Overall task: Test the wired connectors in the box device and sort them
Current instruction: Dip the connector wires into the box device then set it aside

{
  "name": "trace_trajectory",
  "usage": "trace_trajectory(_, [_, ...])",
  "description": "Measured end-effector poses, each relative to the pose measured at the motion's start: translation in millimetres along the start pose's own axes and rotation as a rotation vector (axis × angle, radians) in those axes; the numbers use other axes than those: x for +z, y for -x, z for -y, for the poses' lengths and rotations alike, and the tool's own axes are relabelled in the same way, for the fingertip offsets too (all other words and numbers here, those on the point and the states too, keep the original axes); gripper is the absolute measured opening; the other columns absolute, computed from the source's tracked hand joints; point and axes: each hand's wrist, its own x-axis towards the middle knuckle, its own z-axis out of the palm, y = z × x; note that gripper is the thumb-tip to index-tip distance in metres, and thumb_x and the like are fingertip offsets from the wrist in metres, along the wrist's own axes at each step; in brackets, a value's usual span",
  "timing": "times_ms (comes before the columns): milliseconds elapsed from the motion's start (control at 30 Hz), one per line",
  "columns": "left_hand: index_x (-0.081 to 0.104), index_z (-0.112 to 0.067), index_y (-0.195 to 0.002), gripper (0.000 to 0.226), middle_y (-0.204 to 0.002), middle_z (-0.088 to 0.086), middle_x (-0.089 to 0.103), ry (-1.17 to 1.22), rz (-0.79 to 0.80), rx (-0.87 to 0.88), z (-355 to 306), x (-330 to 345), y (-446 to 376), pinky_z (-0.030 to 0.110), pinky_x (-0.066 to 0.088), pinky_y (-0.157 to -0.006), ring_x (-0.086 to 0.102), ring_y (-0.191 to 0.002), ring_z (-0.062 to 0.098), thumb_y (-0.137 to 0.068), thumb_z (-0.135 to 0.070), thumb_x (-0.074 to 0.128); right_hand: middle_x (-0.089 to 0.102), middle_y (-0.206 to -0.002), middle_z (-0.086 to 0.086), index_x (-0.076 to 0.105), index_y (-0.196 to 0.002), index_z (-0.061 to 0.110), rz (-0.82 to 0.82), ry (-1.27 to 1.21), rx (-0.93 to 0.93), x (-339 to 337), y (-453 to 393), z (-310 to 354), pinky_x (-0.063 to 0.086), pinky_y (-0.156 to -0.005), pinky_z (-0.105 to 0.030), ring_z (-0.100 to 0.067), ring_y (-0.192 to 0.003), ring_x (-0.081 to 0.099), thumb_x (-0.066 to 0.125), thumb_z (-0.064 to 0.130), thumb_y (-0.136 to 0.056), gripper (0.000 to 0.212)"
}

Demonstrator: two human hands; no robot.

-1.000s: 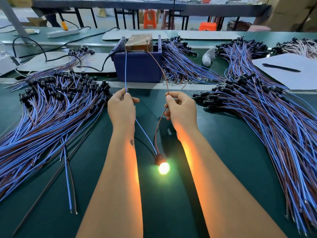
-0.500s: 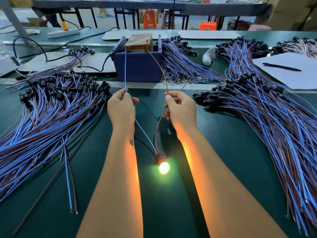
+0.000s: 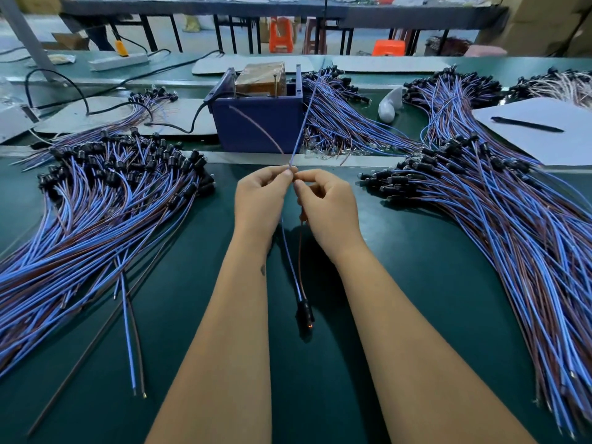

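Note:
My left hand (image 3: 259, 200) and my right hand (image 3: 326, 206) meet at the fingertips in the middle of the green table (image 3: 400, 315), both pinching the blue and brown wires of one wired connector. Its black connector head (image 3: 304, 310) hangs between my forearms, dark except for a faint orange dot. The two free wire ends (image 3: 298, 136) stick up in front of the blue box device (image 3: 259, 120), apart from its contacts. A brown block (image 3: 261, 76) sits inside the box.
A large pile of wired connectors (image 3: 96, 203) fans out on the left, another pile (image 3: 499, 203) on the right, and more lie behind the box (image 3: 339, 113). White paper with a black pen (image 3: 525, 123) lies far right. A power strip (image 3: 118, 60) and a black cable (image 3: 173, 123) are at the back left.
My hands have come together from being spread apart. The wire ends have left the box contacts, and the bright lamp on the connector head has gone out.

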Motion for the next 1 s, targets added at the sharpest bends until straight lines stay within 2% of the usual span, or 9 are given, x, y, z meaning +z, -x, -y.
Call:
trace_trajectory(100, [0.074,-0.013,-0.088,0.017,-0.054,-0.016,0.053,0.048,0.072,-0.013,-3,1,2,0.012,0.038,-0.045,0.048,-0.047,0.000,-0.093,-0.016,0.058,0.066,-0.073,-0.007,0.072,-0.100,0.017,0.022,0.015,-0.004,-1,-1,-1,0.055,-0.071,-0.049,-0.018,-0.065,0.057,0.061,0.014,-0.092,0.013])
trace_trajectory(200, [0.069,-0.016,-0.082,0.015,-0.048,-0.015,0.049,0.070,0.065,-0.003,-5,0,4,0.013,0.034,-0.043,0.039,-0.041,0.000,-0.095,-0.015,0.060,0.064,-0.072,-0.016,0.072,-0.098,0.018,0.088,-0.024,-0.012,-3,0,2,0.048,-0.063,-0.042,-0.020,-0.061,0.051,0.064,0.017,-0.092,0.010])
trace_trajectory(400, [0.061,-0.015,-0.087,0.015,-0.056,-0.006,0.056,0.554,-0.058,-0.093,-16,-13,-1,0.017,0.040,-0.046,0.050,-0.050,0.006,-0.099,-0.012,0.054,0.053,-0.048,0.017,0.072,-0.080,0.013,0.317,0.059,0.059,-16,2,7,0.033,-0.050,-0.007,0.005,-0.043,0.044,0.068,0.021,-0.091,0.013])
trace_trajectory(500, [0.063,-0.015,-0.089,0.016,-0.062,-0.005,0.060,0.743,-0.047,-0.112,-17,-22,0,0.018,0.047,-0.053,0.056,-0.055,0.007,-0.100,-0.016,0.052,0.054,-0.051,0.015,0.071,-0.076,0.019,0.241,0.111,0.030,-22,0,10,0.039,-0.052,-0.012,0.002,-0.046,0.045,0.069,0.023,-0.089,0.014])
trace_trajectory(600, [0.062,-0.014,-0.084,0.023,-0.063,-0.003,0.061,0.827,0.007,-0.156,-19,-23,1,0.019,0.048,-0.053,0.056,-0.055,0.009,-0.101,-0.018,0.047,0.057,-0.053,0.007,0.064,-0.078,0.026,0.033,0.097,-0.073,-20,0,13,0.052,-0.060,-0.035,-0.009,-0.047,0.053,0.065,0.023,-0.092,0.014])
trace_trajectory(667, [0.059,-0.015,-0.078,0.026,-0.062,-0.002,0.059,0.796,0.035,-0.184,-19,-21,1,0.020,0.045,-0.049,0.053,-0.053,0.011,-0.099,-0.017,0.043,0.062,-0.061,0.003,0.065,-0.083,0.025,-0.064,0.031,-0.122,-19,3,16,0.054,-0.062,-0.040,-0.017,-0.054,0.062,0.062,0.021,-0.092,0.010])
trace_trajectory(800, [0.051,-0.015,-0.068,0.027,-0.051,-0.003,0.052,0.543,-0.005,-0.262,-13,-14,-1,0.017,0.035,-0.042,0.045,-0.044,0.011,-0.093,-0.013,0.039,0.066,-0.070,0.003,0.068,-0.076,0.020,-0.130,-0.268,-0.060,-20,2,19,0.052,-0.062,-0.029,-0.014,-0.069,0.066,0.054,0.023,-0.088,0.018])
trace_trajectory(933, [0.056,-0.013,-0.065,0.022,-0.045,-0.006,0.052,0.099,-0.038,-0.197,-4,0,-1,0.016,0.032,-0.040,0.043,-0.041,0.009,-0.086,-0.007,0.050,0.065,-0.073,0.002,0.063,-0.082,0.023,-0.232,-0.164,-0.072,-24,-4,10,0.056,-0.073,-0.037,-0.016,-0.070,0.066,0.057,0.008,-0.094,0.020])
trace_trajectory(1000, [0.061,-0.017,-0.069,0.024,-0.049,-0.010,0.054,-0.049,0.000,-0.068,1,6,3,0.015,0.036,-0.044,0.047,-0.044,0.006,-0.089,-0.010,0.052,0.063,-0.076,-0.002,0.060,-0.093,0.022,-0.269,-0.164,-0.068,-27,-7,6,0.055,-0.071,-0.032,-0.011,-0.064,0.065,0.055,0.001,-0.093,0.022])
